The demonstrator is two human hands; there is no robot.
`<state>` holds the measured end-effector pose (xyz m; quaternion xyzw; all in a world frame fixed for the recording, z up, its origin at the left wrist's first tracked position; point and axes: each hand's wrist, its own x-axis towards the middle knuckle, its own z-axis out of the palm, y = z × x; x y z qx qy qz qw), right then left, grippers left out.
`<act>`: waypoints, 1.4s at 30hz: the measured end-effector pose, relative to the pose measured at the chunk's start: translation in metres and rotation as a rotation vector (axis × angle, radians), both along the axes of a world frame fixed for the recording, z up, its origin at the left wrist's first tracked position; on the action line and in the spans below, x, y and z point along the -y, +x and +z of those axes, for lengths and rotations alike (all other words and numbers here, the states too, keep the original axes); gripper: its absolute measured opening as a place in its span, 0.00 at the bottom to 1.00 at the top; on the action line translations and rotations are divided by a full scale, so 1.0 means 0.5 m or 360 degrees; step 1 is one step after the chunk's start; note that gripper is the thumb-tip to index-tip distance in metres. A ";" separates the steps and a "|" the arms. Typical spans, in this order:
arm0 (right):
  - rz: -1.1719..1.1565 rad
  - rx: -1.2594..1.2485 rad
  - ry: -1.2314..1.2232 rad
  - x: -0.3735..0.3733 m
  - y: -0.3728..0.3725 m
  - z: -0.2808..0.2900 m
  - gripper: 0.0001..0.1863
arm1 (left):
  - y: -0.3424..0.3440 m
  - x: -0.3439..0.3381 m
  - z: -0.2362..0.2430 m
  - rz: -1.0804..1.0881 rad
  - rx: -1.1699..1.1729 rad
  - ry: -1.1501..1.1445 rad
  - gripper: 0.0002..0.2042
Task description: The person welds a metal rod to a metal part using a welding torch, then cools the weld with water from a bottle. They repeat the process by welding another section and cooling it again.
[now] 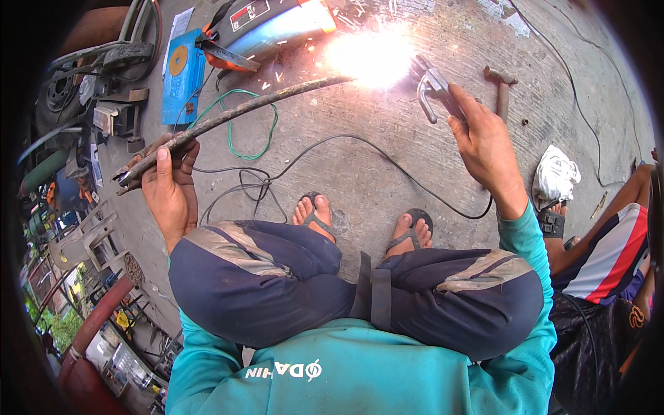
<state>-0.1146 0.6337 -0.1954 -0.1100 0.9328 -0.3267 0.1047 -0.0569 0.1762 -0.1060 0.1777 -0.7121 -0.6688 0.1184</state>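
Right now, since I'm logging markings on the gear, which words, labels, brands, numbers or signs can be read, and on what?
Teal shirt, front: white lettering beside a round emblem, upside down; large enough to make out, but I won't copy its wording.
Dark machine with orange trim: a framed label; print too small to read.

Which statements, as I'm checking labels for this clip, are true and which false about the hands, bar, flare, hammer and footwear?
1. The left hand holds a long metal bar near one end. True.
2. The right hand is empty. False: it holds a clamp-like tool.
3. A bright flare hides the bar's far end. True.
4. A hammer lies on the concrete floor. True.
5. No footwear is worn. False: open sandals are.
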 end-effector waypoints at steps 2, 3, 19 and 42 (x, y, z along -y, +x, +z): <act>-0.0019 0.0002 -0.0013 -0.003 0.001 -0.006 0.26 | 0.001 0.002 -0.001 0.0000 0.0002 -0.0004 0.14; -0.0007 -0.0044 -0.0050 -0.003 0.003 -0.010 0.26 | 0.000 0.003 -0.002 0.0001 0.0009 -0.0007 0.14; -0.0236 -0.0134 -0.0160 -0.005 0.060 -0.039 0.27 | -0.016 -0.027 0.025 -0.0229 -0.0128 -0.0095 0.22; -0.0337 -0.0090 -0.0351 0.008 0.081 -0.066 0.25 | -0.041 -0.053 0.034 -0.0326 -0.0249 -0.0274 0.21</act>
